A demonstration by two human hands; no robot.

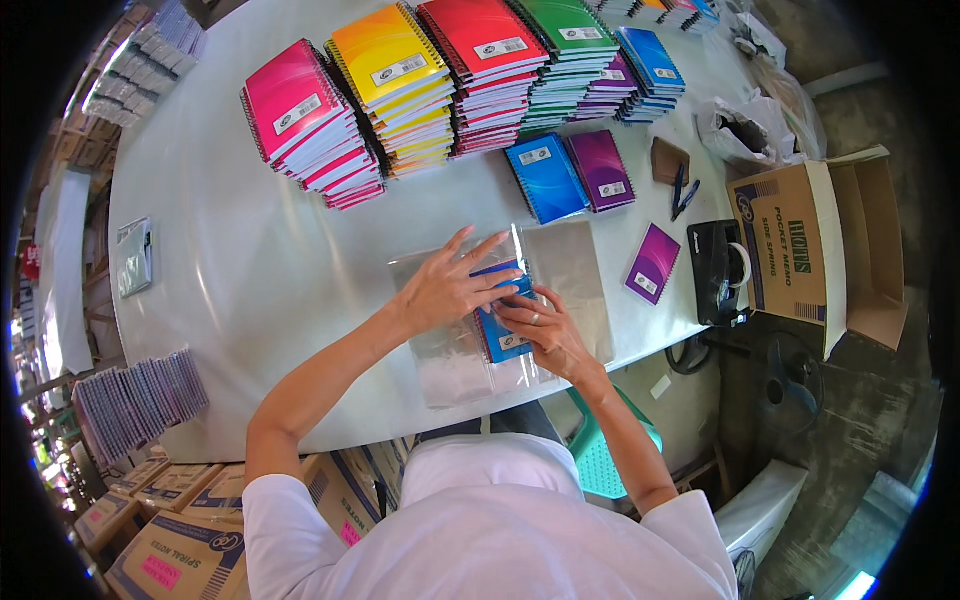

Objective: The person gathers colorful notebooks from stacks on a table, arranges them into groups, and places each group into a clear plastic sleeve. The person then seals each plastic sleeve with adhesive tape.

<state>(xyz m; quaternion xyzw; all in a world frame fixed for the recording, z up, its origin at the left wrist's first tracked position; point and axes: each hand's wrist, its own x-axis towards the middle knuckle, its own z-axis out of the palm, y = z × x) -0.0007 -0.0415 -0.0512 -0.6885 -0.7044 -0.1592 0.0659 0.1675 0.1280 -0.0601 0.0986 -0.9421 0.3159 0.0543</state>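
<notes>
A blue spiral notebook (497, 345) lies on sheets of clear plastic (447, 365) near the front edge of the table. Across its upper part my left hand (452, 288) reaches with fingers spread flat, touching cover and plastic. From the right, my right hand (548, 333), a ring on one finger, bends its fingers over the notebook's right side and grips there; its thumb is hard to make out. More clear plastic (575, 275) spreads out to the right of the notebook. Just beyond lie another blue notebook (548, 180) and a purple notebook (602, 172), side by side.
Tall stacks of pink (290, 100), yellow (392, 50), red (485, 40) and green notebooks (565, 35) line the back. Rightward are a purple notebook (653, 262), pliers (684, 192), a black tape dispenser (712, 270) and an open carton (785, 240). A notebook row (140, 400) stands left.
</notes>
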